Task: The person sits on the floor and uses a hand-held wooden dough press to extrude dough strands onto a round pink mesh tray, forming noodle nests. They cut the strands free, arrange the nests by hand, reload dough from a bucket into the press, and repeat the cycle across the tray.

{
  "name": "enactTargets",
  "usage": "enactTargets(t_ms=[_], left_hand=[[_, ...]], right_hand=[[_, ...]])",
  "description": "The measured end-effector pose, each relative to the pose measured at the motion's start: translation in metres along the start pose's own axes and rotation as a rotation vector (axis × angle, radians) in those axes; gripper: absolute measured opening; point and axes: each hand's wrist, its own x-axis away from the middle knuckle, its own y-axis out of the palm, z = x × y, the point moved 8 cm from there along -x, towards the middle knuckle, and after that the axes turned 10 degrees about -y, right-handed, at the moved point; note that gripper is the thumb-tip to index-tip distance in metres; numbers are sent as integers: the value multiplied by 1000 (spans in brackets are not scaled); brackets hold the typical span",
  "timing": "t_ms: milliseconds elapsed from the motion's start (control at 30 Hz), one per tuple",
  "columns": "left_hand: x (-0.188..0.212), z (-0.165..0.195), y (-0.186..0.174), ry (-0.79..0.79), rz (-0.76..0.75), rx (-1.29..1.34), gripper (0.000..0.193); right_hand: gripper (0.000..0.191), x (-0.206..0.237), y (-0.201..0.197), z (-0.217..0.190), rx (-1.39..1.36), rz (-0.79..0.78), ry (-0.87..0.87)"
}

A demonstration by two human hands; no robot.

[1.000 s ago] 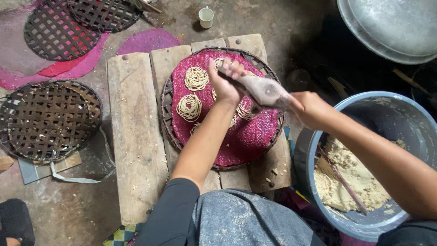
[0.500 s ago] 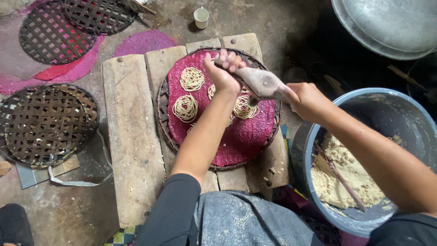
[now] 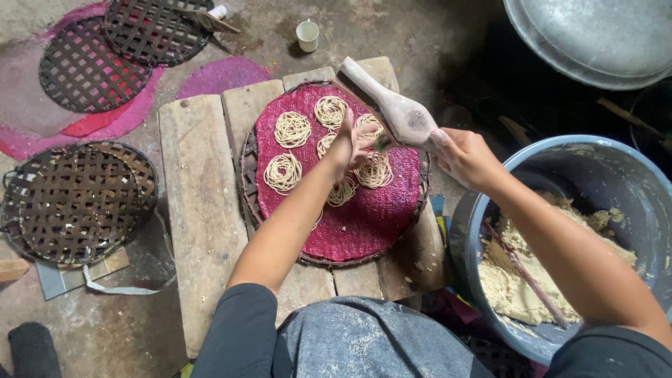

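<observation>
My right hand [image 3: 463,155] grips the near end of a wooden noodle press [image 3: 392,105] held tilted over a round woven tray [image 3: 276,241] covered with a pink mesh mat [image 3: 364,217]. My left hand [image 3: 348,145] reaches under the press's nozzle, fingers spread, touching the noodle strands. Several pale noodle coils [image 3: 283,173] lie on the mat's far half. The tray rests on a low wooden plank bench [image 3: 199,210].
A grey tub [image 3: 560,168] of pale dough [image 3: 507,280] with a stick in it stands at my right. Empty woven trays [image 3: 73,203] lie on the floor at left and far left. A small cup [image 3: 307,35] and a large metal basin [image 3: 595,38] sit beyond.
The press has swung up and away toward the tray's far edge. My left hand has slid down beneath its nozzle. More coils show on the mat.
</observation>
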Motion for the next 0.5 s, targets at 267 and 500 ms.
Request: enactTargets(t_ms=[267,500], left_hand=[[37,11,-3,176,405,-839,54],[108,23,29,939,632,-1257,28]], right_hand=[[50,-1,9,35,-347,125,-174],[43,64,15,100,-773,426,-20]])
